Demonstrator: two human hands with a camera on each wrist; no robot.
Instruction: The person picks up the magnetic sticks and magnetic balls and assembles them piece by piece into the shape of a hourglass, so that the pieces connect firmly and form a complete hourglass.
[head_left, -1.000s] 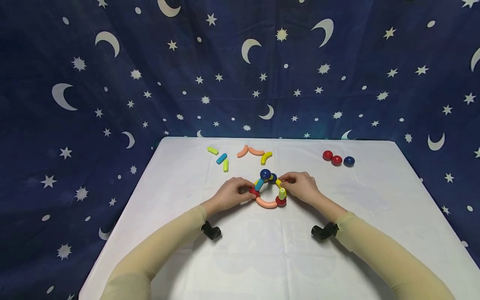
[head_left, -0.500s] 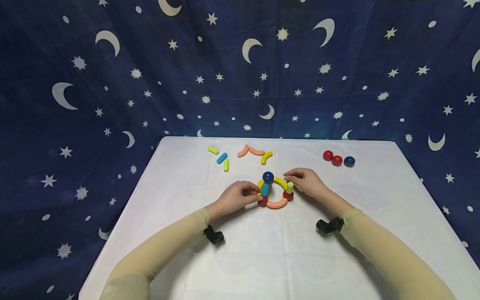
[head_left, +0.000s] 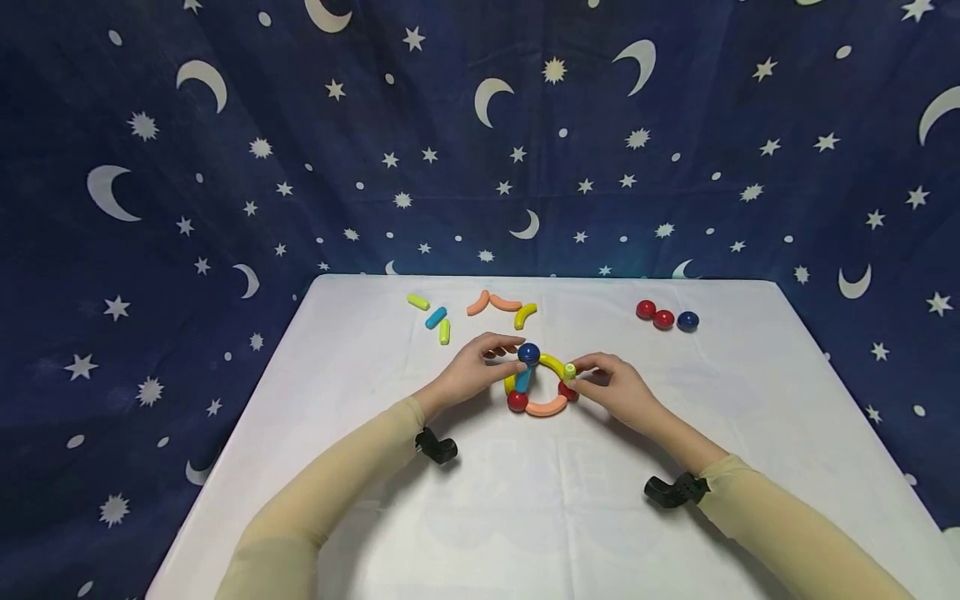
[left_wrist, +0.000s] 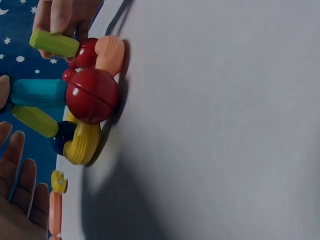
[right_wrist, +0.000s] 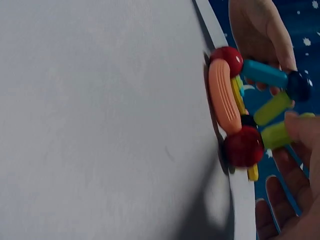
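A magnetic-style ring of balls and curved rods lies on the white table, with a peach rod [head_left: 546, 407] at its near side and yellow rods [head_left: 552, 364] farther back. From a red ball [head_left: 517, 402] at the near left, a blue rod [left_wrist: 39, 93] slants up to a dark blue ball [head_left: 528, 354]. My left hand [head_left: 480, 367] pinches that raised ball between thumb and fingers. On the right red ball [right_wrist: 243, 146] stands a lime green rod [right_wrist: 276, 135], which my right hand [head_left: 618, 390] pinches. Another lime rod [right_wrist: 271, 109] slopes up to the dark blue ball.
Behind the ring lie loose lime rods [head_left: 445, 332], a blue rod [head_left: 436, 317], peach rods [head_left: 506, 302] and a yellow curved rod [head_left: 525, 316]. Two red balls [head_left: 663, 319] and a blue ball [head_left: 687, 321] sit at the back right. A starry curtain [head_left: 420, 117] hangs behind the table.
The ring has turned and shifted slightly. My left hand has moved from the near-left red ball up to the dark blue ball. My right hand has moved from the yellow rod to the upright lime rod.
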